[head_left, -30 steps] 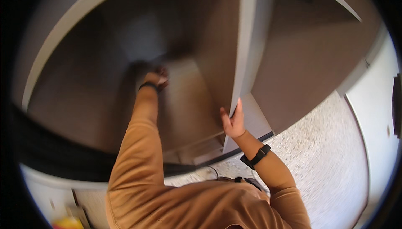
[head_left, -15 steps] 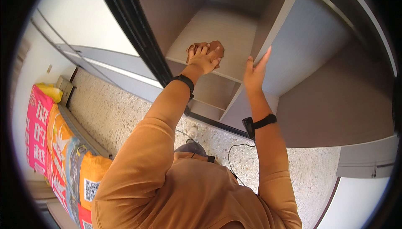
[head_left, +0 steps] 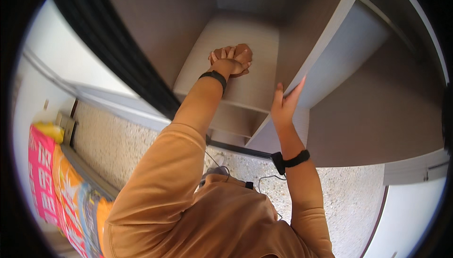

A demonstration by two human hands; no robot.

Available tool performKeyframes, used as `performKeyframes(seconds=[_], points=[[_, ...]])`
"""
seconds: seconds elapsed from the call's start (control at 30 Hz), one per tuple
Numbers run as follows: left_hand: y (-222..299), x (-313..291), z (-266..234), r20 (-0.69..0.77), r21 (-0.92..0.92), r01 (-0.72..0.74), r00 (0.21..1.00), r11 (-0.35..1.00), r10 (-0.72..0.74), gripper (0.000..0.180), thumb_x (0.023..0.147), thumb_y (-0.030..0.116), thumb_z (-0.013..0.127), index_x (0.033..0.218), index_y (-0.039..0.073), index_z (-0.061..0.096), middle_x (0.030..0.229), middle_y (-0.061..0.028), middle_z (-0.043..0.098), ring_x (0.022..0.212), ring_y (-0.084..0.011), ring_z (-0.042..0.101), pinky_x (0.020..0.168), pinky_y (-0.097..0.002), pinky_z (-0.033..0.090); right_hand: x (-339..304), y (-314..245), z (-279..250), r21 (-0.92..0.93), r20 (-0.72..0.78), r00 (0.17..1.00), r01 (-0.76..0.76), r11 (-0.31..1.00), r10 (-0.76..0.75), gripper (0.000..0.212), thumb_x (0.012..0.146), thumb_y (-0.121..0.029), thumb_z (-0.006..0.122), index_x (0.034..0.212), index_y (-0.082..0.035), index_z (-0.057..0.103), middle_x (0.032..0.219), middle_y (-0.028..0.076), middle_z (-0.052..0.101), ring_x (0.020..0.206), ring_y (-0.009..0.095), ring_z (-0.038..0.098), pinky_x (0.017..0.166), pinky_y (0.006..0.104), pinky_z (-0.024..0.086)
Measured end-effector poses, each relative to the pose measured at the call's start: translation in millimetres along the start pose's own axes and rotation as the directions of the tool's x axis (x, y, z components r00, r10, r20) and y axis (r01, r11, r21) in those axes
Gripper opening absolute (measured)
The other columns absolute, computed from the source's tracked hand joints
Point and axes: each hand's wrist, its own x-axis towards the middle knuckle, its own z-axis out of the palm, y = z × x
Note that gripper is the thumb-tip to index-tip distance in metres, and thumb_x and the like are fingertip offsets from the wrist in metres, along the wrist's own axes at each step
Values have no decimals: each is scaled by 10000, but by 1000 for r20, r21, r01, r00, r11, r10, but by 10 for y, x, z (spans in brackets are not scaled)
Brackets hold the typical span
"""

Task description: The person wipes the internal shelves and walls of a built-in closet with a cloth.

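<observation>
My left hand (head_left: 230,63) presses a bunched brown cloth (head_left: 243,52) onto the pale shelf (head_left: 261,41) inside an open cabinet. Its fingers spread over the cloth, which shows beyond the fingertips and at the sides. Against the front edge of the upright divider (head_left: 317,45) rests my right hand (head_left: 286,104), thumb apart and fingers stretched out, with nothing held in it. Each wrist wears a black band.
Below the shelf is a lower compartment (head_left: 236,118). A wider bay (head_left: 373,102) with a rail lies right of the divider. A black frame (head_left: 118,45) edges the left side. Colourful printed bags (head_left: 61,178) stand at left, and a dark cable (head_left: 270,177) hangs near my body.
My left hand and the cloth are farther in from the shelf's front edge. The right hand sits lower along the divider. The whole view has shifted slightly.
</observation>
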Motion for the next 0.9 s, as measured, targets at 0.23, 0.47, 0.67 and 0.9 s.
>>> performKeyframes(seconds=[0.23,0.47,0.67,0.9], points=[[315,1429,-545,12,28,-17,1000,999,17,1029,775,856,386,1567,290,51,1637,-29,48,1499,-267,71,1187,-457,142,-128,325,64,-162,-107,977,168,972,-186,614,889,11,578,1419,70,274,1226,266,576,1026,422,627,869,411,499],[413,2987,-545,-48,33,-378,924,925,379,873,846,742,418,1505,188,274,1514,-135,328,1374,-301,313,1116,-405,293,-289,387,157,-351,-160,967,132,927,-198,691,844,14,636,1433,-41,280,1108,230,621,898,407,649,748,415,524],[143,4328,-501,-249,86,-541,802,837,544,694,957,614,363,1442,124,441,1429,-178,470,1289,-329,452,1061,-407,378,-66,288,236,-352,-194,935,215,911,-296,730,837,32,639,1456,-51,263,1132,225,629,810,394,655,661,419,521],[365,3547,-581,-202,199,-562,778,803,595,703,948,605,352,1468,135,393,1497,-145,406,1379,-337,373,1125,-417,311,-131,298,240,-366,-194,942,190,911,-274,746,833,27,648,1464,-55,259,1161,234,614,828,408,653,679,419,525]])
